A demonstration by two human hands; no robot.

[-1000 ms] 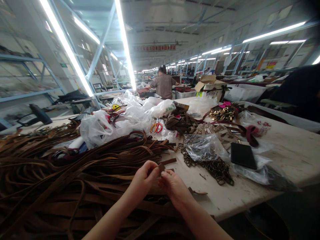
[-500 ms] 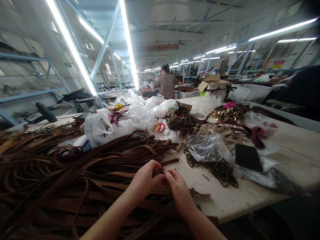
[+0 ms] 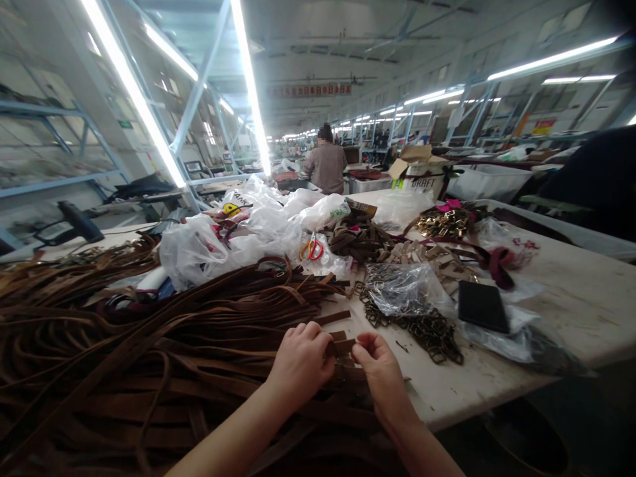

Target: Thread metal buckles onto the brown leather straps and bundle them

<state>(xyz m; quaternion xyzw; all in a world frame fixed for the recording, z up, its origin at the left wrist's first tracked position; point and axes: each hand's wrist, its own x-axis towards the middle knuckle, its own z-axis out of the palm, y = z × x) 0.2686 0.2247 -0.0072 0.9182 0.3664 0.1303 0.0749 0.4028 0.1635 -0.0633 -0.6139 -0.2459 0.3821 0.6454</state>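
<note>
My left hand point(image 3: 302, 361) is closed around a brown leather strap point(image 3: 344, 346), its fingers curled over so that part of the strap is hidden. The strap's short end sticks out to the right. At that end my right hand point(image 3: 381, 371) is closed, with thumb and forefinger pinched at the tip. Beneath and to the left of both hands spreads a large heap of long brown straps point(image 3: 209, 318). To the right of my right hand lies a pile of dark metal buckles point(image 3: 437, 338), partly under a clear plastic bag point(image 3: 402, 286).
A black phone-like slab point(image 3: 481, 306) rests on plastic on the white table point(image 3: 561, 285). Red and orange-handled scissors point(image 3: 311, 249) lie by white plastic bags point(image 3: 268, 225). Gold buckles point(image 3: 442, 222) sit farther back. A person point(image 3: 325, 162) stands beyond, near a cardboard box point(image 3: 420, 172).
My hands were together at the strap's end; now they are apart, the right hand shifted right and the left turned over the strap. The view has shifted slightly.
</note>
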